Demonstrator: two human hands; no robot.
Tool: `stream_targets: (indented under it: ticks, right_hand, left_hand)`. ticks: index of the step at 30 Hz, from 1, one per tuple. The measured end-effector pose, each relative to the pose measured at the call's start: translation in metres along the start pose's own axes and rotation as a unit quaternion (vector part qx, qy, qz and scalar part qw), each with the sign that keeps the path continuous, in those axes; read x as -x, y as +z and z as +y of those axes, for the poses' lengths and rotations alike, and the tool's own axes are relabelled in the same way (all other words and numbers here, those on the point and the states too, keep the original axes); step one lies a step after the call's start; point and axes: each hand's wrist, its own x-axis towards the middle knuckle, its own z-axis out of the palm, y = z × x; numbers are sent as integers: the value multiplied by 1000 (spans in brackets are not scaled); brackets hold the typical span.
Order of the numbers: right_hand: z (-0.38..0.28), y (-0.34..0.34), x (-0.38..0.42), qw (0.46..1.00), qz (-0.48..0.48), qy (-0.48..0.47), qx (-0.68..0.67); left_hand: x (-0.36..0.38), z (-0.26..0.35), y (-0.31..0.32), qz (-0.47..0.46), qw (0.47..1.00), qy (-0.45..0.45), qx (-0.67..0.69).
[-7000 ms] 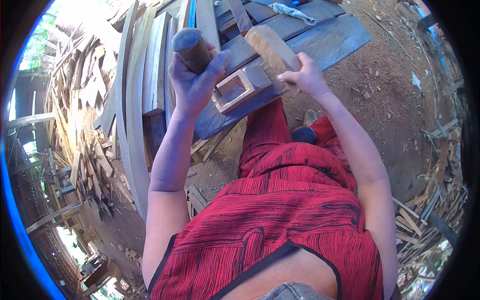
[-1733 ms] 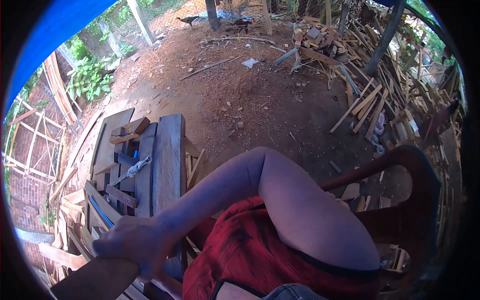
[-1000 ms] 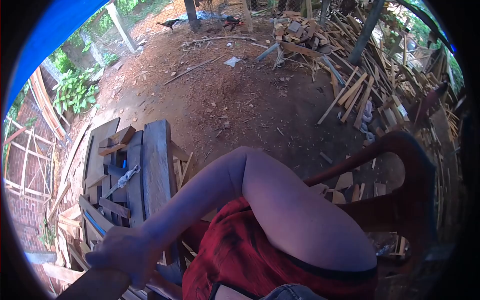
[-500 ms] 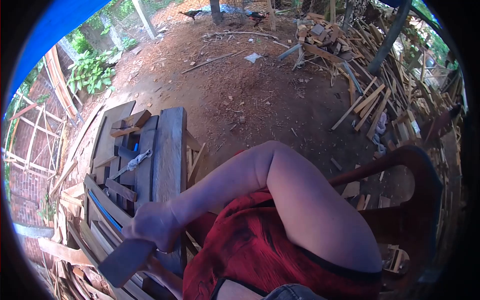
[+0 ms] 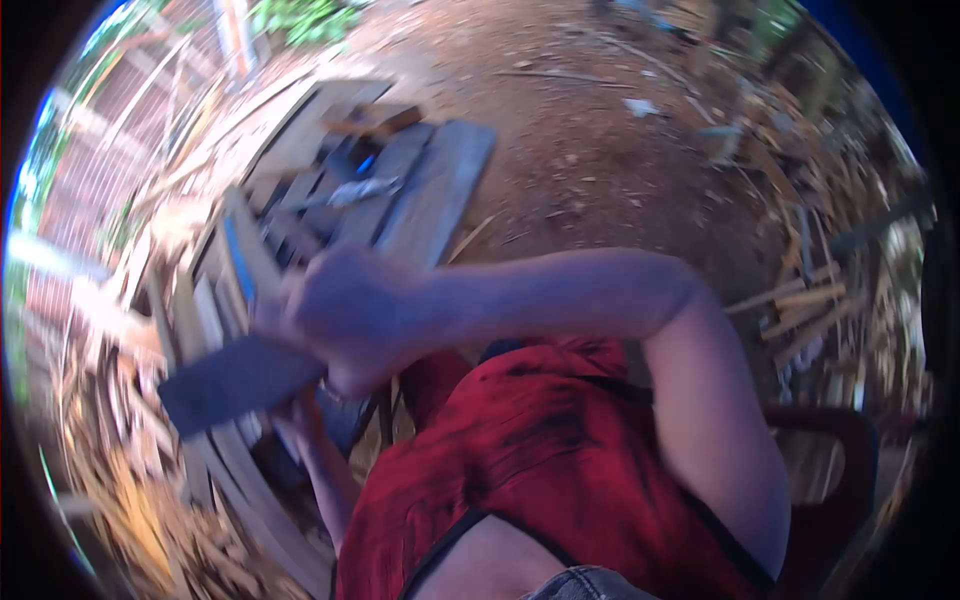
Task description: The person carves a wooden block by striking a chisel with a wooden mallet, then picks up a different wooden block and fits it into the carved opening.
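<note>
A dark, flat rectangular block (image 5: 235, 385), apparently wood, is held up in front of the bench, its free end pointing left. My right hand (image 5: 350, 315) reaches across my body and is closed at the block's upper right end, its fingers blurred. Below that same end, my left hand (image 5: 300, 415) is mostly hidden behind the block and appears closed on it. The wooden bench (image 5: 440, 195) lies just beyond my hands. On it are a whitish cloth-wrapped piece (image 5: 365, 190), a wood block (image 5: 375, 120) and a blue strip (image 5: 238, 258).
Scrap wood (image 5: 150, 480) is heaped at the left. Another pile of sticks and offcuts (image 5: 810, 300) lies at the right. Behind my elbow is a reddish-brown chair arm (image 5: 850, 450). Dirt ground (image 5: 580, 170) with wood chips stretches ahead.
My view has swung left and the bench now sits higher in it. My right hand and the block have moved up in the view, and the block lies flatter.
</note>
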Motion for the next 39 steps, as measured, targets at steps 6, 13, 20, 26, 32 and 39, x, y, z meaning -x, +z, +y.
stream_targets:
  ticks: [6,13,20,26,32,39]
  right_hand:
    - [-6,15,-5,983,97,14,-156]
    - [-17,10,-15,996,43,23,-74]
    - [-10,36,-1,998,40,-36,-16]
    - [-26,8,-10,971,188,-88,-115]
    - [-13,21,-4,1000,-9,-18,-12]
    - [-21,26,-9,965,224,-47,-125]
  left_hand:
    - [-1,-44,-5,-17,994,99,46]
    - [-10,-48,-9,-51,986,159,30]
    - [6,-47,-31,-58,982,177,23]
    - [15,-45,-15,-82,979,187,16]
    - [-3,-53,-22,-78,975,207,-8]
    - [5,-51,-29,-81,972,218,-20]
